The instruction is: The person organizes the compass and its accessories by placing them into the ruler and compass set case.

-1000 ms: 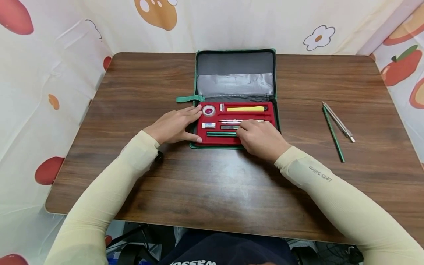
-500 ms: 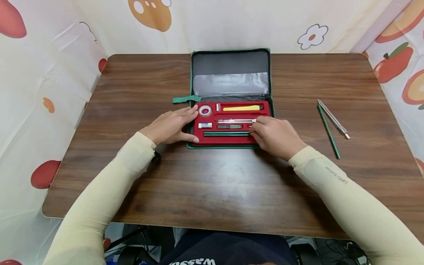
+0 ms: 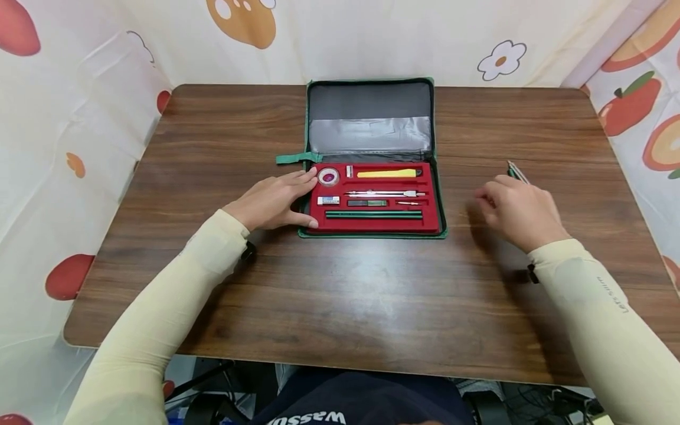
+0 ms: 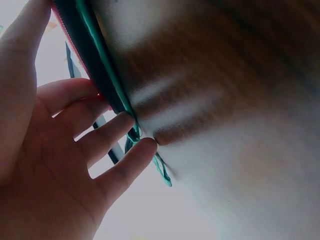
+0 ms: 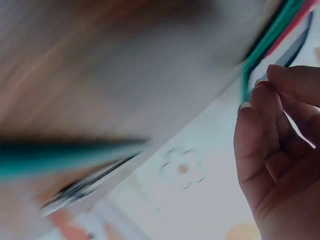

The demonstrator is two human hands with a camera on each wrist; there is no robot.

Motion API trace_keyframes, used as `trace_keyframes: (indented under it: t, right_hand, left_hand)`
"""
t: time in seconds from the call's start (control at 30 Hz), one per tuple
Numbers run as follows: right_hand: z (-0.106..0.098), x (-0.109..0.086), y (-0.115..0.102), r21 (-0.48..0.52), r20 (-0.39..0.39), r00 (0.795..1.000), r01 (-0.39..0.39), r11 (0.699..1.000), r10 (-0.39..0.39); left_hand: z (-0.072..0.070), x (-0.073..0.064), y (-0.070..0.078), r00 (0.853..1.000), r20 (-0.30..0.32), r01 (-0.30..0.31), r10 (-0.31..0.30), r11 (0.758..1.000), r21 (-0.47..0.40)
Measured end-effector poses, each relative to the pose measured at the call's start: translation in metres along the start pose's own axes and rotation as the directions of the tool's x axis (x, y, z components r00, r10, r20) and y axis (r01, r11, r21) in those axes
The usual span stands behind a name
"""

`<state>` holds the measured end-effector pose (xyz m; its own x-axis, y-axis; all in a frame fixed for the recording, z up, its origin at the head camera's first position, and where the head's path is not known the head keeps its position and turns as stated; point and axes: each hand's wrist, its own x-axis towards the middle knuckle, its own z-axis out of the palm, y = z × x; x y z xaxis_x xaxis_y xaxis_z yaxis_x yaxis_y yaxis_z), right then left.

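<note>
A zippered green case stands unfolded, its red tray holding green pencils, a compass, a yellow utility knife, an eraser and a tape roll. My left hand rests against the tray's left side, fingers extended and thumb at the near corner. Away from the case, over the table's right part, is my right hand; its fingers are loosely bent, with nothing visible between them. It hides most of a loose green pencil and a silver compass, both clearer in the right wrist view.
The brown wooden table ends at a printed curtain behind and at both sides. A green strap sticks out left of the case. The tray also has a green lead case and a small metal piece.
My right hand has left the tray's right end and moved right to the loose pencil and compass, uncovering the tray's contents. My left hand stays at the case.
</note>
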<state>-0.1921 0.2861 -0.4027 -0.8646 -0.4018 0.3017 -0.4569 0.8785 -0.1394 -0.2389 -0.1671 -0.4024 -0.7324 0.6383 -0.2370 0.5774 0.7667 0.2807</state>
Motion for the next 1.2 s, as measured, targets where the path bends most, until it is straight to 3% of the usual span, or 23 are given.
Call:
trace_keyframes:
  t: [0.13,0.33,0.5,0.73,0.97,1.2]
  right_hand:
    - [-0.004,-0.011,0.024,-0.036,0.046,0.99,-0.128,0.991,0.13]
    - [-0.01,-0.019,0.044,-0.094,0.166,0.936,-0.298,0.95,0.31]
    - [-0.011,-0.017,0.049,-0.122,0.248,0.905,-0.326,0.938,0.346]
    - [-0.015,-0.01,0.052,-0.116,0.29,0.873,-0.375,0.92,0.393]
    - [-0.018,-0.003,0.051,-0.092,0.311,0.862,-0.391,0.916,0.4]
    - [-0.018,0.0,0.038,-0.087,0.257,0.882,-0.385,0.919,0.394]
  left_hand:
    - [0.0,0.0,0.0,1.0,0.0,0.0,0.0,1.0,0.002]
    - [-0.001,0.0,0.0,1.0,0.003,0.002,-0.002,1.0,0.003]
    - [0.0,0.0,-0.001,1.0,0.009,0.009,-0.009,1.0,0.005]
    - [0.001,0.0,-0.001,1.0,0.001,-0.002,0.002,1.0,0.003]
    - [0.0,-0.001,-0.001,1.0,-0.011,-0.001,0.001,1.0,0.007]
    - [0.0,-0.001,0.0,1.0,0.003,0.006,-0.006,1.0,-0.003]
